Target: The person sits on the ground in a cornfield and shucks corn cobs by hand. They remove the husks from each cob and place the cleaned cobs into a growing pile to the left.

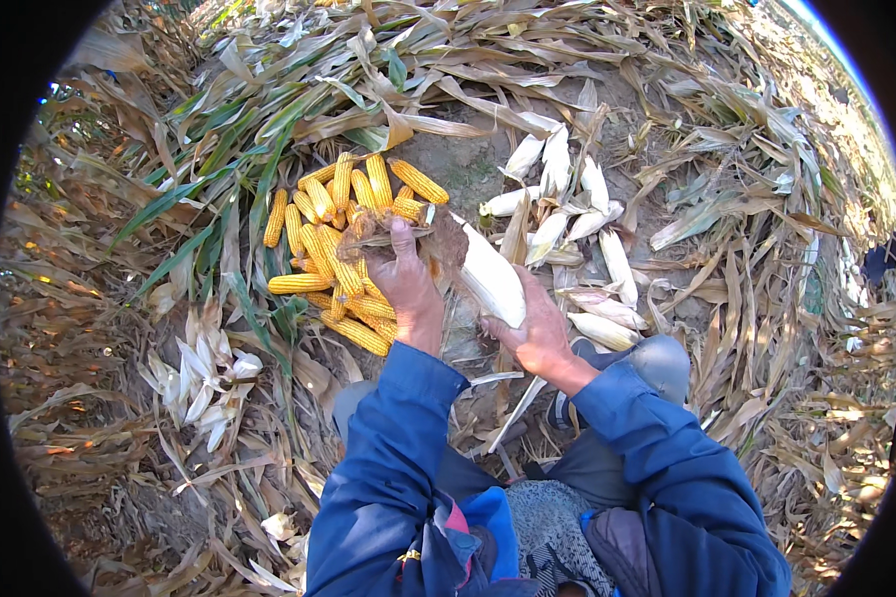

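My right hand grips the lower end of a maize ear still wrapped in pale husk, its tip tilted up to the left. Brown silk hangs about that tip. My left hand is closed, thumb up, on a brown dry husk leaf with silk. It covers part of a heap of bare yellow maize cobs on the ground behind it. Right of the ear lies a loose pile of maize ears in pale husks.
Dry and partly green maize stalks form a thick band beyond both piles. A clump of stripped white husks lies at the left. My bent knee is close to the husked pile. Dry leaves litter the soil on the right.
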A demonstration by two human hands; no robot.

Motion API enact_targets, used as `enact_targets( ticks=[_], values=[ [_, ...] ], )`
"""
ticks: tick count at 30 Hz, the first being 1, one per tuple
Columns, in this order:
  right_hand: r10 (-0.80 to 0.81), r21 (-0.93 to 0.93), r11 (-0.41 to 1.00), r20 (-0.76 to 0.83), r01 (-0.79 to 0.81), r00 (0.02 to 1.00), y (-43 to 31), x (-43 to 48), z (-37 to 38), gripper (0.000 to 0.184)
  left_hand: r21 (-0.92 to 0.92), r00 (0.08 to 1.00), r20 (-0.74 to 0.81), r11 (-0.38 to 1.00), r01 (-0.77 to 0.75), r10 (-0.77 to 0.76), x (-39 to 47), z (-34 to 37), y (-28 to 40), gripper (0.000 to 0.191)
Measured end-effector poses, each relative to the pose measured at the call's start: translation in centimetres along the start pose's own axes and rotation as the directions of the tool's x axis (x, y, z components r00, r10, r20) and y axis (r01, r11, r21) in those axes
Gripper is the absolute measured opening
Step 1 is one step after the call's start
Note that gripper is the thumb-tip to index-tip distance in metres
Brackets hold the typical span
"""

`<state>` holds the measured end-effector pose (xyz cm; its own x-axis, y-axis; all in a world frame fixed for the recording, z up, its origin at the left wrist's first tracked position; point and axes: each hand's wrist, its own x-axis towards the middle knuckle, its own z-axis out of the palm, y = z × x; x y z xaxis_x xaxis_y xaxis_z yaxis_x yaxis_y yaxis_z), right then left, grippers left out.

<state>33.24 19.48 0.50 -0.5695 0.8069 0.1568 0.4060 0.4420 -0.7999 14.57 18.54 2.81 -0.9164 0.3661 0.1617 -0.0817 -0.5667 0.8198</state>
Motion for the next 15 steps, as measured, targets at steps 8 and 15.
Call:
enact_targets(
  ticks=[8, 15],
  values=[
    [-0.399, -0.420, 0.860, -0.199, 0.290, 0.895, 0.8, 1.5, -3.6, 0.084, 0.451, 0.834, 0.330, 0.850, 0.273, -0.443, 1.3, -2.9, 2.1, 0.067],
    [-0.288, -0.193, 0.945, -0.105, 0.264, 0.952, 0.1, 0.4, -2.8, 0.086, 0.069, 0.872, 0.335, 0.932, 0.357, -0.358, 1.0, -3.1, 0.3, 0.046]
  ],
)
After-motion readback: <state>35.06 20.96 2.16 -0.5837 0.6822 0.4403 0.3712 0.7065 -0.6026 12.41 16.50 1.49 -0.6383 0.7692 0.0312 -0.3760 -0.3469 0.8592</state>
